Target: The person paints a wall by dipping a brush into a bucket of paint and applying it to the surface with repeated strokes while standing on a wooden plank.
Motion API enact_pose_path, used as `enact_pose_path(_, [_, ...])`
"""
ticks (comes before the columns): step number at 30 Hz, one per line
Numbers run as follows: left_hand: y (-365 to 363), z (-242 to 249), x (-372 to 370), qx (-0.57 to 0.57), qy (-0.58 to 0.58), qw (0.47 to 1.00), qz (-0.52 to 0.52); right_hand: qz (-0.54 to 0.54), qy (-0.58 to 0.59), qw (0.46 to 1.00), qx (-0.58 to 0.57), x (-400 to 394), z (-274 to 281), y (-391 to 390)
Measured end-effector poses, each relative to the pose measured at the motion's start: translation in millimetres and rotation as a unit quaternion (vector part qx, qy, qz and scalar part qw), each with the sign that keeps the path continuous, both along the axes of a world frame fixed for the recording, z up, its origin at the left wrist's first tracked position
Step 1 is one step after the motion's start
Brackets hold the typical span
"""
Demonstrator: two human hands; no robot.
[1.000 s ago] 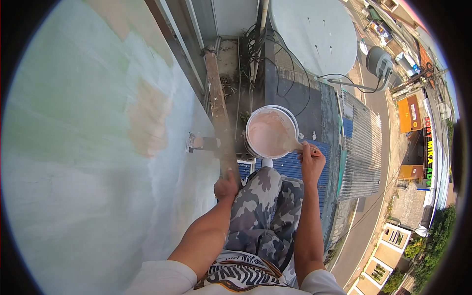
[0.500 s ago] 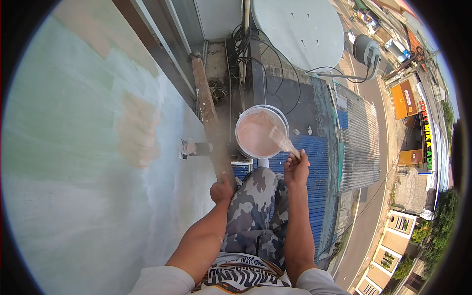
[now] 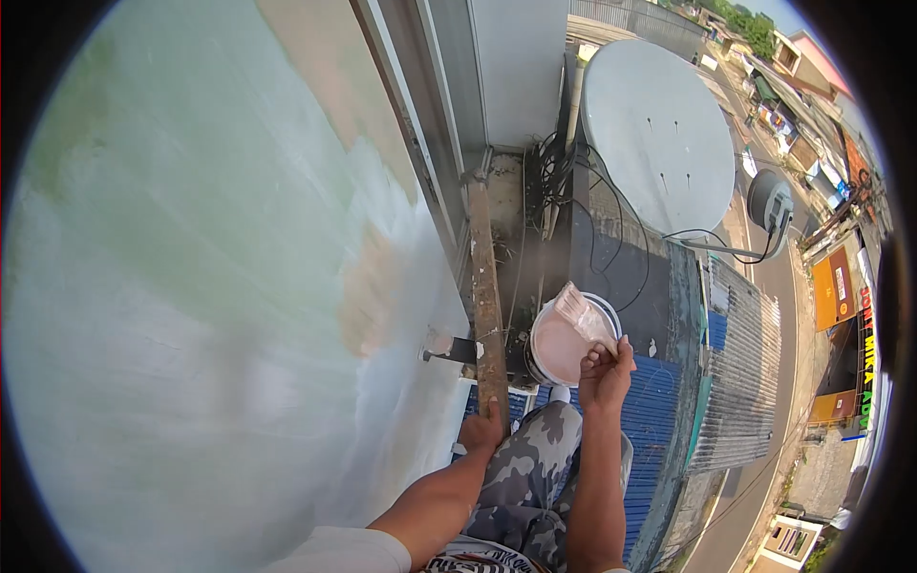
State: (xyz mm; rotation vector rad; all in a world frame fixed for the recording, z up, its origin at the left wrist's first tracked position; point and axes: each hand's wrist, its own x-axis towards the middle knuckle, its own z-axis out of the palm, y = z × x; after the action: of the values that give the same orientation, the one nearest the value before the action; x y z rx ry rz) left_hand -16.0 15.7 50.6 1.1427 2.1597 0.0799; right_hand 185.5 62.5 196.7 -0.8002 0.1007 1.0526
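Observation:
My right hand point(image 3: 606, 376) is closed around the handle of a wide paintbrush point(image 3: 585, 319). The bristles, coated in pale pink paint, are above the bucket's far part and point up and left. Below them is a white bucket point(image 3: 537, 368) with pale pink paint point(image 3: 557, 346) inside; part of its opening is hidden by the brush and hand. My left hand point(image 3: 481, 432) grips the near end of a worn wooden plank point(image 3: 489, 315), its thumb lying on top and its other fingers mostly out of sight.
A pale green and whitish wall point(image 3: 229, 286) with beige patches fills the left. A dark bracket point(image 3: 458, 350) sticks out under the plank. Beyond are loose black cables point(image 3: 559, 172), a satellite dish point(image 3: 659, 134), blue roofing point(image 3: 652, 411), corrugated roofing point(image 3: 735, 372) and a street point(image 3: 764, 420) below.
The brush has risen from the bucket's inside, its bristles now turned upward over the rim. The view has swung left, so the wall fills more of it. My left hand stays on the plank.

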Motion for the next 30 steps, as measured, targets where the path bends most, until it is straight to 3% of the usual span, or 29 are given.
enact_pose_path(5, [-6.3,-4.7,-2.4,0.014,0.008,1.000,-0.021,0.097,-0.025,0.993,0.062,-44.4,60.5,78.6])
enact_pose_path(8, [-3.4,-4.0,-6.4,-0.050,-0.022,0.998,-0.035,0.143,-0.035,0.977,0.153,-74.7,122.4,128.0])
enact_pose_path(10, [-6.1,17.7,-4.5,-0.025,-0.020,0.998,-0.048,0.158,-0.042,0.967,0.193,-93.9,175.9,153.3])
enact_pose_path(13, [-4.9,8.4,-5.4,-0.062,-0.016,0.996,-0.069,0.159,-0.041,0.949,0.270,-113.8,247.9,182.6])
enact_pose_path(16, [-4.7,15.6,-6.3,-0.068,-0.027,0.995,-0.062,0.152,-0.027,0.939,0.307,-125.2,288.7,203.4])
enact_pose_path(30, [-1.4,26.7,-4.7,-0.062,-0.040,0.995,-0.066,0.164,0.013,0.933,0.320,-145.2,312.7,209.0])
